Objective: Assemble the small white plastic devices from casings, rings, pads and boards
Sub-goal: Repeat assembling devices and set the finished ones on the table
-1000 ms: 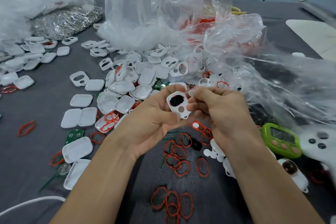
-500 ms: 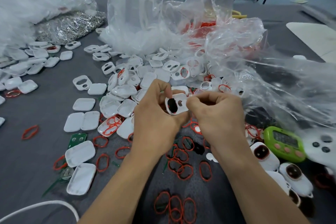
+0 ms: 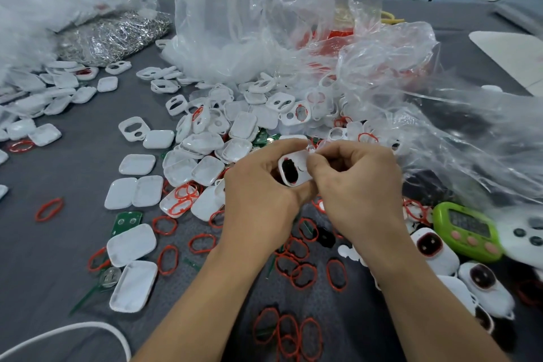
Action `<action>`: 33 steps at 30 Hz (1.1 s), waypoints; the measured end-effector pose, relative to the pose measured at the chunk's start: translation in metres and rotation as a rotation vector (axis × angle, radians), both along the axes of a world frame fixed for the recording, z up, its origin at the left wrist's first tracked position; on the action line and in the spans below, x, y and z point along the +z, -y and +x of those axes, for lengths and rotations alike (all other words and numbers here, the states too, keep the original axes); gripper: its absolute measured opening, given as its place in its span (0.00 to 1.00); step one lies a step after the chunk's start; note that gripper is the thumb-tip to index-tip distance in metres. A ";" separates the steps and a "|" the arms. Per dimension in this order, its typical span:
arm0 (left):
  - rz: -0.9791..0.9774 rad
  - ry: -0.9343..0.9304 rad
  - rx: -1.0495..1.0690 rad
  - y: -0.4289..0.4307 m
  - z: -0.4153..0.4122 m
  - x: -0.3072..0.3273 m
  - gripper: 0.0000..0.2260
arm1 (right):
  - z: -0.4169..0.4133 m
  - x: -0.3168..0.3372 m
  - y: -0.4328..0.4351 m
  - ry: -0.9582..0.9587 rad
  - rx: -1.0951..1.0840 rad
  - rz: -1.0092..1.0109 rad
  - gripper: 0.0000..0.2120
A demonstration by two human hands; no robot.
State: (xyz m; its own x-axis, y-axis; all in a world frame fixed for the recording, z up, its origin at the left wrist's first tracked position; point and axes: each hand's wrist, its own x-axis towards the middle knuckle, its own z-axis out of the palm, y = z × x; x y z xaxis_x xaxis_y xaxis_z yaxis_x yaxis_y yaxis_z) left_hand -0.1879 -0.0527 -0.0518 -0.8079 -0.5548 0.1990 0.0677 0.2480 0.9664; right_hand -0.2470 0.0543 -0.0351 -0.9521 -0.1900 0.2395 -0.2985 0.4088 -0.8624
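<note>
One small white plastic casing [image 3: 293,169], a dark oval pad in its window, is gripped by the left hand [image 3: 258,200], fingers curled round its edges, above the middle of the grey cloth-covered table [image 3: 44,258]; the right hand [image 3: 358,185] pinches its upper right corner; loose red rubber rings [image 3: 296,270] lie beneath; white casing halves [image 3: 235,126] heap toward the far edge; a green digital timer [image 3: 467,229] sits near the right edge.
</note>
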 end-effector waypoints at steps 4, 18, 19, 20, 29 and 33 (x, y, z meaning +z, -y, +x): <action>0.007 -0.012 -0.020 -0.002 0.001 -0.001 0.21 | 0.002 0.000 0.002 -0.108 -0.022 0.088 0.07; -0.058 0.000 -0.002 -0.004 -0.003 -0.005 0.21 | 0.003 0.000 0.002 -0.178 -0.028 0.277 0.05; -0.068 0.000 -0.005 -0.004 -0.003 -0.004 0.22 | 0.003 0.000 0.002 -0.180 -0.028 0.282 0.05; -0.076 0.001 -0.005 -0.004 -0.003 -0.003 0.23 | 0.004 0.000 0.002 -0.180 -0.026 0.290 0.05; -0.088 0.020 -0.019 -0.004 -0.003 -0.004 0.19 | 0.000 0.001 -0.002 -0.153 0.005 0.287 0.06; -0.058 0.065 -0.045 -0.003 -0.005 -0.006 0.14 | -0.002 0.000 -0.003 -0.120 0.013 0.330 0.05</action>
State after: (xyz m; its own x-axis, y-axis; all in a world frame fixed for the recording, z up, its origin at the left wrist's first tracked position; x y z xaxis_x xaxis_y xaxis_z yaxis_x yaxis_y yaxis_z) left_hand -0.1929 -0.0497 -0.0583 -0.8437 -0.5070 0.1765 0.0179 0.3019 0.9532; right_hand -0.2492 0.0570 -0.0353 -0.9178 -0.2879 0.2732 -0.3969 0.6553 -0.6427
